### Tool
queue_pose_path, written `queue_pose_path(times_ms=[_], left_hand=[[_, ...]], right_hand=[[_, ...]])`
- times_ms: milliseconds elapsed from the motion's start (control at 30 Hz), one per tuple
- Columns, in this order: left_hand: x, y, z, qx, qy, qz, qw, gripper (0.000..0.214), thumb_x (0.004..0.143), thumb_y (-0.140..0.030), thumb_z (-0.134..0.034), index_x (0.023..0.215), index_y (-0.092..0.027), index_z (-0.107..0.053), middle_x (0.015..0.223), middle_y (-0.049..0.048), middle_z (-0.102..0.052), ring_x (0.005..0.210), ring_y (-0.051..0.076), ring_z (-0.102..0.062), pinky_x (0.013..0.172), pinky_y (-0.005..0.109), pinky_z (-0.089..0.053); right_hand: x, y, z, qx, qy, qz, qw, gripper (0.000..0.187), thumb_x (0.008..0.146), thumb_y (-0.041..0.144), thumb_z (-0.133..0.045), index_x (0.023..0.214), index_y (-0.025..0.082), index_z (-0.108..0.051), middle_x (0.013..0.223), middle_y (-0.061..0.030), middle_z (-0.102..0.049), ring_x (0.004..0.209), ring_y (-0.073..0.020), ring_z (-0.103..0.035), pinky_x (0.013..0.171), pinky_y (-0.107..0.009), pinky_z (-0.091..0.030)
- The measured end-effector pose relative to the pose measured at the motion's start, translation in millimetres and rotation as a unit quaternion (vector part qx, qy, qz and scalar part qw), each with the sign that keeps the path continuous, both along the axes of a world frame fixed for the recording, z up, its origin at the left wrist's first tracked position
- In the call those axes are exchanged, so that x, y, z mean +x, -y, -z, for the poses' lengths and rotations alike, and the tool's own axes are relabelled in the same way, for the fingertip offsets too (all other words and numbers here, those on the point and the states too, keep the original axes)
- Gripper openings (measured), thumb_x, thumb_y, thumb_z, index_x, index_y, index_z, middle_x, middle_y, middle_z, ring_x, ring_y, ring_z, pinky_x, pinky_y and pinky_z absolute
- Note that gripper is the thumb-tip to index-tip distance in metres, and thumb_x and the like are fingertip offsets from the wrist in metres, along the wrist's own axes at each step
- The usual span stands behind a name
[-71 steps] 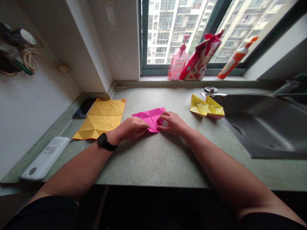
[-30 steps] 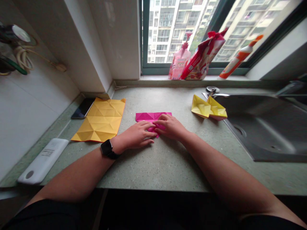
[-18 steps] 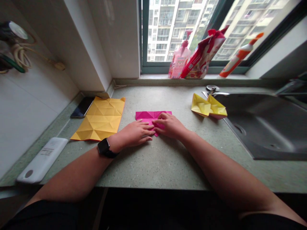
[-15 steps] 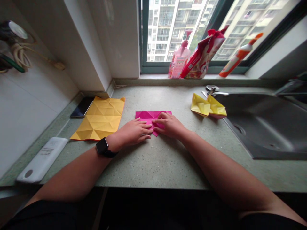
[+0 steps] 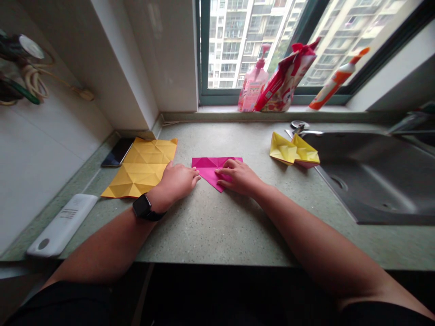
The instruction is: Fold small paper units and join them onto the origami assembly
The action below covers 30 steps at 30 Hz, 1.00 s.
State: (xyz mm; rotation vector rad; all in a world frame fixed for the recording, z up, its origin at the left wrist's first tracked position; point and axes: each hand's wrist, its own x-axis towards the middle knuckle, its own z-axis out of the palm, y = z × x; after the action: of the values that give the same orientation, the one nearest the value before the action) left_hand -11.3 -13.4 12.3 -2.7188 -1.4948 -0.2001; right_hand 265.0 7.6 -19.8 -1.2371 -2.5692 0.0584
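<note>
"Where are the hands?"

"Apart, one on each side. The right hand rests on the pink paper, its thumb and fingertips spread a little on the surface. The left hand has its fingers bunched at the paper's left corner; whether they pinch it, I can't tell."

"And the paper itself?"

"Flat in the middle of the table, folded, with a straight band along the far side and a point at the near side."

"How would it handle?"

"Very light, I'd judge, and thin. It should bend easily along its creases but feel stiffer where the layers double up. Being so light, it could slide on that smooth top unless something presses it down."

"Where would you hold it?"

"At the left or right corner, between thumb and forefinger, with the other hand flat near the middle. I'd go gently: a hard tug might tear a crease."

"Anything close by?"

"The yellow sheet, creased all over, just left of the left hand."
</note>
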Motion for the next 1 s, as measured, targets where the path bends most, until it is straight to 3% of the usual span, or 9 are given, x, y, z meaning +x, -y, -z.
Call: queue_pose_path(times_ms=[133, 233, 300, 400, 467, 533, 667, 833, 1000], left_hand=[[5, 6, -0.2, 0.037, -0.016, -0.051, 0.998, 0.041, 0.111, -0.045, -0.052, 0.100, -0.018, -0.081, 0.094, 0.0146, -0.081, 0.095, 0.033, -0.073, 0.099, 0.054, -0.051], [13, 11, -6.0, 0.064, -0.013, -0.072, 0.995, 0.036, 0.110, -0.038, -0.053, 0.108, -0.012, -0.078, 0.101, 0.0191, -0.078, 0.103, 0.037, -0.070, 0.096, 0.054, -0.053], [21, 14, -7.7, 0.055, 0.023, 0.006, 0.998, 0.031, 0.110, -0.031, -0.052, 0.119, -0.012, -0.075, 0.118, 0.0192, -0.076, 0.112, 0.034, -0.069, 0.100, 0.051, -0.054], [31, 18, -3.8, 0.001, 0.059, 0.198, 0.978, 0.028, 0.111, -0.029, -0.053, 0.128, -0.017, -0.073, 0.131, 0.0143, -0.073, 0.119, 0.028, -0.068, 0.105, 0.043, -0.054], [34, 19, 0.1, -0.015, 0.054, 0.250, 0.967, 0.031, 0.111, -0.032, -0.055, 0.134, -0.019, -0.071, 0.132, 0.0132, -0.073, 0.118, 0.027, -0.069, 0.106, 0.042, -0.054], [35, 19, 1.9, -0.011, 0.041, 0.235, 0.971, 0.034, 0.112, -0.036, -0.056, 0.139, -0.019, -0.069, 0.132, 0.0131, -0.074, 0.117, 0.027, -0.070, 0.110, 0.046, -0.052], [29, 16, -0.9, 0.013, 0.012, 0.136, 0.991, 0.036, 0.113, -0.041, -0.055, 0.138, -0.020, -0.070, 0.127, 0.0125, -0.076, 0.118, 0.030, -0.070, 0.124, 0.063, -0.038], [22, 9, 2.2, 0.031, 0.021, 0.061, 0.997, 0.031, 0.112, -0.040, -0.054, 0.121, -0.023, -0.078, 0.130, 0.0114, -0.076, 0.127, 0.033, -0.064, 0.126, 0.074, -0.028], [20, 3, 10.2, 0.048, 0.025, 0.030, 0.998, 0.033, 0.111, -0.041, -0.054, 0.128, -0.023, -0.077, 0.154, 0.0146, -0.064, 0.142, 0.037, -0.056, 0.125, 0.071, -0.034]], right_hand=[[-1, 0, -0.5, 0.004, -0.002, 0.004, 1.000, 0.033, 0.097, 0.047, -0.079, 0.127, 0.033, -0.082, 0.121, -0.0097, -0.073, 0.107, -0.0276, -0.065, 0.096, -0.041, -0.053], [-2, 1, -2.5, 0.007, 0.001, 0.002, 1.000, 0.030, 0.097, 0.046, -0.079, 0.124, 0.033, -0.083, 0.119, -0.0091, -0.073, 0.106, -0.0274, -0.065, 0.095, -0.040, -0.052], [-3, 2, -3.7, 0.011, 0.000, -0.001, 1.000, 0.028, 0.098, 0.043, -0.077, 0.122, 0.031, -0.084, 0.116, -0.0094, -0.073, 0.103, -0.0267, -0.065, 0.093, -0.040, -0.051], [-2, 1, -4.9, 0.014, -0.003, 0.003, 1.000, 0.022, 0.103, 0.037, -0.068, 0.114, 0.029, -0.086, 0.108, -0.0095, -0.073, 0.095, -0.0245, -0.064, 0.088, -0.038, -0.050], [0, 0, -6.1, 0.017, -0.004, 0.016, 1.000, 0.023, 0.104, 0.033, -0.064, 0.109, 0.029, -0.087, 0.107, -0.0097, -0.073, 0.094, -0.0245, -0.062, 0.087, -0.039, -0.048], [4, 0, -8.4, 0.026, -0.003, 0.032, 0.999, 0.022, 0.102, 0.030, -0.066, 0.107, 0.030, -0.087, 0.111, -0.0105, -0.074, 0.100, -0.0273, -0.062, 0.089, -0.041, -0.047], [10, 2, -14.8, 0.035, 0.003, 0.034, 0.999, 0.018, 0.098, 0.028, -0.071, 0.103, 0.032, -0.088, 0.128, -0.0107, -0.073, 0.121, -0.0345, -0.058, 0.103, -0.051, -0.045], [8, 4, -18.5, -0.004, -0.024, -0.082, 0.996, 0.023, 0.093, 0.020, -0.074, 0.107, 0.032, -0.086, 0.133, -0.0059, -0.075, 0.130, -0.0307, -0.060, 0.121, -0.057, -0.037], [4, 5, -16.3, -0.067, -0.026, -0.162, 0.984, 0.044, 0.087, 0.008, -0.069, 0.123, 0.029, -0.083, 0.133, -0.0070, -0.077, 0.121, -0.0249, -0.068, 0.113, -0.047, -0.050]])
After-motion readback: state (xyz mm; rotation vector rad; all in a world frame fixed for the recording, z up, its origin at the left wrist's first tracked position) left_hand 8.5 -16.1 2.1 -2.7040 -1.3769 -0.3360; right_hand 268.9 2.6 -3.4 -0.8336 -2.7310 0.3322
